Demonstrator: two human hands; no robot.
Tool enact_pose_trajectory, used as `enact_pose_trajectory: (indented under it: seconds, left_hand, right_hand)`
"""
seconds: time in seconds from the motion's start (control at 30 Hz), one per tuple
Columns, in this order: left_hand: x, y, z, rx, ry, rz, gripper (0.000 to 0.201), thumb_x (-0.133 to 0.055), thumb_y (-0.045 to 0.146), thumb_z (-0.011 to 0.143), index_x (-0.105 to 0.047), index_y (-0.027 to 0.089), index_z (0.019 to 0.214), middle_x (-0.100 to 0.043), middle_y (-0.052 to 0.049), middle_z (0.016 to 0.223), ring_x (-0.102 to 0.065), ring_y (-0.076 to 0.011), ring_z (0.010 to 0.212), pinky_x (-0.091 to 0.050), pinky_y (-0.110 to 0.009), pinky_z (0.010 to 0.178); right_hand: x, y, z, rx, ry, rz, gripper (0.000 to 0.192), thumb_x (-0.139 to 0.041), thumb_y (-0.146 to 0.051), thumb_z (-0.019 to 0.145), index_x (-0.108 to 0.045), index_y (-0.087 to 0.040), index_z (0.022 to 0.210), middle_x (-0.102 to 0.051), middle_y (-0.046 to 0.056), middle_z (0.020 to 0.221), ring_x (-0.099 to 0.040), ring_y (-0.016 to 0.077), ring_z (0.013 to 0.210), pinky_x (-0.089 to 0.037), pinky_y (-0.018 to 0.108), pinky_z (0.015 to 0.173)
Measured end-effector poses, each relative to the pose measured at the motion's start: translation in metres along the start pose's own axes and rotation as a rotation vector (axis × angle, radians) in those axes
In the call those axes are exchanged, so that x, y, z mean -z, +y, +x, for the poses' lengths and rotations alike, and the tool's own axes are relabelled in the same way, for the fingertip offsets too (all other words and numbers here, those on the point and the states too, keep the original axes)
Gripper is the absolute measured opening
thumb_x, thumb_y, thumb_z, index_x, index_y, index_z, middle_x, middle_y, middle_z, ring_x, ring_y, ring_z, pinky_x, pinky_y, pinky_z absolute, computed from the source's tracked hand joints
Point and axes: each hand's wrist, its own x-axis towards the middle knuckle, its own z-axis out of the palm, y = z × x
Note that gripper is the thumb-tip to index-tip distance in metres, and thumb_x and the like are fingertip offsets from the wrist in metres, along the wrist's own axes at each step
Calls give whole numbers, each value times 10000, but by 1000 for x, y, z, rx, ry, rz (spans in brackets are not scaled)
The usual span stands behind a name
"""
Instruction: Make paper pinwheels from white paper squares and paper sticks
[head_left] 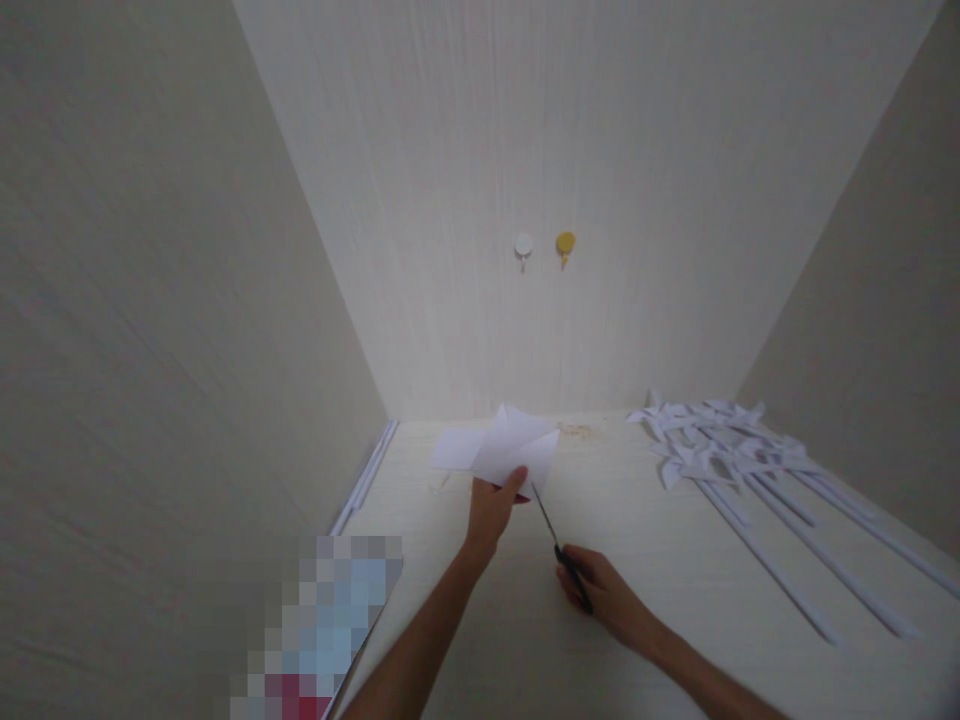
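Note:
My left hand (495, 505) pinches a folded sheet of white paper (510, 450) by its lower edge, thumb on top. Something dark red (517, 495) shows just below the paper by the fingers; I cannot make out what it is. In my right hand (596, 585) is a pair of scissors (571, 572) with black handles, the fingers wrapped round them. The thin blades point up and left, their tips at the paper's lower edge near my left thumb. Whether the blades are parted is too small to tell.
On the right of the pale table (480, 660) lie several white paper pinwheels (690, 460) on rolled paper sticks (772, 560). More paper rolls (366, 475) rest along the left wall. A pixelated panel (337, 610) is at lower left. White (523, 244) and yellow (565, 242) hooks are on the back wall.

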Motion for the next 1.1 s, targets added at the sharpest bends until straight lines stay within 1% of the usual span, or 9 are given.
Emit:
enact_pose_trajectory:
  seconds: [0.2, 0.37, 0.5, 0.67, 0.87, 1.1]
  left_hand:
    - [-1, 1, -1, 17, 2, 9, 337, -640, 264, 615, -598, 112, 913, -650, -56, 756, -596, -139, 596, -522, -213, 450]
    - [-1, 1, 0, 13, 13, -1, 345, -656, 265, 592, -601, 116, 898, -653, -57, 771, -600, -144, 609, -519, -211, 438]
    - [1, 2, 2, 34, -19, -5, 302, -668, 281, 575, -622, 94, 806, -659, -61, 728, -605, -151, 593, -525, -225, 452]
    - [3, 8, 2, 55, -51, -25, 201, -670, 225, 562, -630, 76, 690, -658, -59, 644, -609, -155, 553, -535, -249, 493]
    - [3, 9, 0, 61, -49, -43, 259, -671, 195, 543, -622, 84, 773, -667, -61, 716, -621, -174, 602, -545, -259, 503]
    - [6, 9, 3, 52, -84, 12, 203, -673, 205, 538, -626, 84, 695, -665, -60, 673, -612, -170, 565, -550, -279, 510]
  right_hand:
    - [-1, 0, 0, -27, -8, 27, 288, -439, -407, 746, -356, -192, 574, -322, -58, 497, -301, 70, 449, -253, 195, 411]
    - [-1, 3, 2, -16, 8, 6, 291, -452, -418, 733, -379, -188, 570, -342, -51, 509, -312, 72, 461, -257, 192, 410]
    - [-1, 2, 1, -22, 17, 7, 312, -448, -430, 735, -360, -192, 555, -333, -55, 492, -316, 71, 450, -262, 193, 410]
    - [0, -4, 0, -11, 11, 23, 321, -446, -441, 736, -348, -193, 556, -334, -55, 492, -317, 69, 448, -268, 195, 410]
    - [0, -3, 0, 6, 10, 53, 294, -451, -409, 744, -358, -189, 572, -330, -62, 483, -307, 64, 438, -256, 195, 405]
    - [-1, 4, 1, -2, -6, 99, 289, -448, -408, 753, -359, -188, 588, -327, -63, 495, -306, 62, 444, -249, 191, 403]
